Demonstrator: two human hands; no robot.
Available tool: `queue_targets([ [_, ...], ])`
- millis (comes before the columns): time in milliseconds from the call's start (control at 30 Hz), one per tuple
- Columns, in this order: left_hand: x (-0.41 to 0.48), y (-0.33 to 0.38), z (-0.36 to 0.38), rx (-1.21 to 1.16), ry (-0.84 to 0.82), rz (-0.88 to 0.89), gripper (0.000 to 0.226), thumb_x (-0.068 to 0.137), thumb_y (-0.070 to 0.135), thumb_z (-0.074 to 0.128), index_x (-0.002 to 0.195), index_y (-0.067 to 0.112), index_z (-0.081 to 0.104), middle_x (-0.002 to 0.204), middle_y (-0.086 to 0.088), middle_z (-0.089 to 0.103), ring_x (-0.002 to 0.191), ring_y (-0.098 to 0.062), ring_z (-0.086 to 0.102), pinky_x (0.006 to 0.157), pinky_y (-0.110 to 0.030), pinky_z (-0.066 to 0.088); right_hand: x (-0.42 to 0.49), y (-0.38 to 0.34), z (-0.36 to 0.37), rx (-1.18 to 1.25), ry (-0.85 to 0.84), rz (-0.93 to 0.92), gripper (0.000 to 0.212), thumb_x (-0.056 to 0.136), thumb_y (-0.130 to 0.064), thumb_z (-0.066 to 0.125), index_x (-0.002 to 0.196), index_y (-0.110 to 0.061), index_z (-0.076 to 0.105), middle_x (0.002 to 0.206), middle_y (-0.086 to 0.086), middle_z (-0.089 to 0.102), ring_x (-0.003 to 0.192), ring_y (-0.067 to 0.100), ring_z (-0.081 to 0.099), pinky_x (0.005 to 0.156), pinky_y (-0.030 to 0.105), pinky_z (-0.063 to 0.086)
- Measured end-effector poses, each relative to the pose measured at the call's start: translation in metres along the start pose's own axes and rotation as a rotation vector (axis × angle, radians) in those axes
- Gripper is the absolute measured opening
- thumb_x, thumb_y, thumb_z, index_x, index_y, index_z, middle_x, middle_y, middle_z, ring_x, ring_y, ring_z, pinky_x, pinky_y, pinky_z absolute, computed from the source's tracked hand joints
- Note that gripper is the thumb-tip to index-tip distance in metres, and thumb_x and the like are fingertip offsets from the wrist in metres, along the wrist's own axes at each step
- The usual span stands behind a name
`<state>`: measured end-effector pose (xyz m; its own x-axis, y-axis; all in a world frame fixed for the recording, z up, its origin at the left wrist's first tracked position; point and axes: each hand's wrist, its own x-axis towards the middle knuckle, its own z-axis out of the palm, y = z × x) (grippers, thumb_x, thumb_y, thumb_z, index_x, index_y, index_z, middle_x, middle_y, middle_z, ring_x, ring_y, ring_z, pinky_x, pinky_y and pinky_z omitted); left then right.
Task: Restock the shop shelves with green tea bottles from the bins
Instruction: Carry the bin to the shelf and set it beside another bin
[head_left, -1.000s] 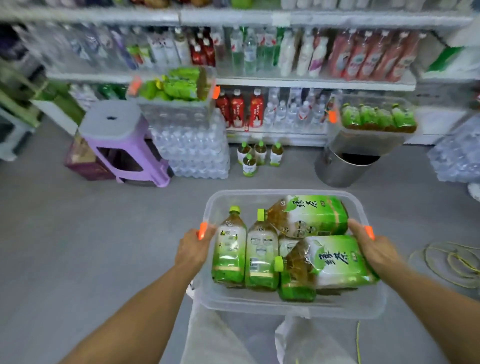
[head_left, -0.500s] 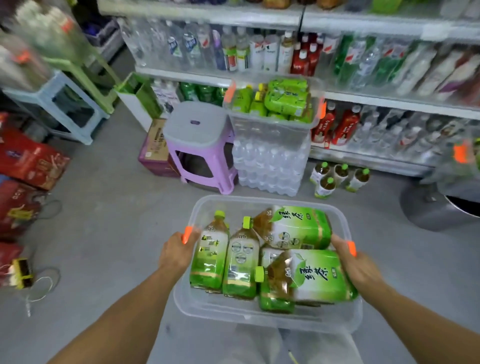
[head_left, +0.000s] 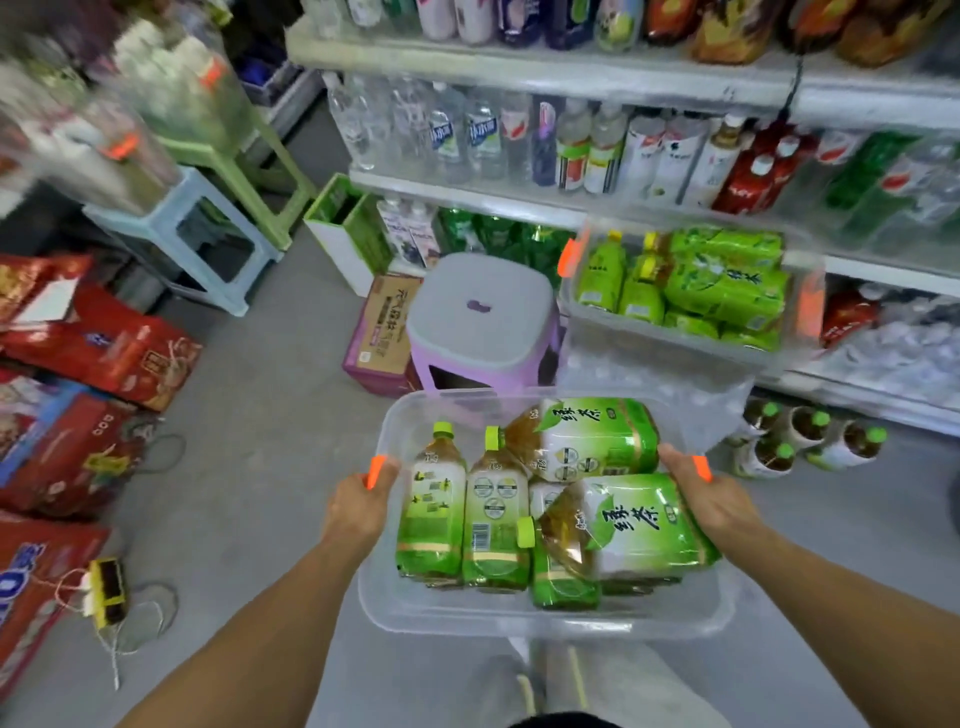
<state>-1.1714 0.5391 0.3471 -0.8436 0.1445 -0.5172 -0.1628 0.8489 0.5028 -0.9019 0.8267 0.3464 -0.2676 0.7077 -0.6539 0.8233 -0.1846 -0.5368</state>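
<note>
Fingers (head_left: 675, 458) curled tight on both hands: left hand (head_left: 358, 512) grips clear bin (head_left: 545, 621) rim at 9 o'clock, right hand (head_left: 719, 501) at 3. Green tea bottles (head_left: 628, 525) lie inside, labels read 绿茶. Second bin (head_left: 691, 343) at 1 o'clock.

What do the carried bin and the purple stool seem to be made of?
The carried bin looks like clear glossy plastic; bottles show through its walls. The purple stool is probably opaque matte moulded plastic: smooth grey top, purple legs.
</note>
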Motion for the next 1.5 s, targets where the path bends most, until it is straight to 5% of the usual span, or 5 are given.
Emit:
queue_targets([
  [667,0.319,0.17,-0.105,0.13,-0.065,0.184,0.057,0.099,0.052,0.051,0.062,0.009,0.051,0.061,-0.008,0.051,0.062,-0.028,0.049,0.065,-0.037,0.038,0.121,-0.235,0.113,0.158,0.205,0.093,0.093,0.066,-0.091,0.044,0.068,-0.002,0.069,0.059,0.012,0.067,0.057,0.024,0.064,0.055,0.027,0.041],
  [1033,0.441,0.24,-0.095,0.186,-0.159,0.199,0.05,0.101,0.048,0.047,0.083,0.004,0.059,0.082,-0.017,0.058,0.079,-0.033,0.055,0.071,-0.036,0.039,0.189,-0.314,0.134,0.151,0.294,0.14,0.062,0.088,-0.068,0.047,0.064,-0.011,0.055,0.059,0.005,0.052,0.053,0.015,0.05,0.041,0.025,0.033],
  [1200,0.465,0.268,-0.077,0.172,-0.177,0.198,0.045,0.102,0.045,0.048,0.084,0.005,0.059,0.088,-0.022,0.062,0.091,-0.039,0.061,0.076,-0.038,0.042,0.218,-0.328,0.121,0.135,0.35,0.137,0.065,0.091,-0.067,0.047,0.061,-0.01,0.056,0.058,0.005,0.053,0.052,0.018,0.05,0.049,0.023,0.032],
  [1333,0.473,0.284,-0.065,0.25,-0.22,0.21,0.052,0.104,0.044,0.042,0.119,-0.001,0.063,0.115,-0.029,0.062,0.11,-0.043,0.059,0.099,-0.047,0.046,0.237,-0.331,0.111,0.119,0.35,0.152,0.059,0.093,-0.063,0.047,0.069,-0.01,0.057,0.072,0.019,0.06,0.063,0.027,0.056,0.057,0.033,0.041],
  [1500,0.479,0.292,-0.055,0.169,-0.206,0.162,0.053,0.101,0.049,0.045,0.105,-0.001,0.064,0.107,-0.027,0.064,0.093,-0.036,0.058,0.083,-0.038,0.044,0.254,-0.331,0.108,0.094,0.363,0.21,0.058,0.098,-0.056,0.047,0.074,-0.003,0.058,0.09,0.024,0.061,0.071,0.027,0.057,0.061,0.033,0.04],
])
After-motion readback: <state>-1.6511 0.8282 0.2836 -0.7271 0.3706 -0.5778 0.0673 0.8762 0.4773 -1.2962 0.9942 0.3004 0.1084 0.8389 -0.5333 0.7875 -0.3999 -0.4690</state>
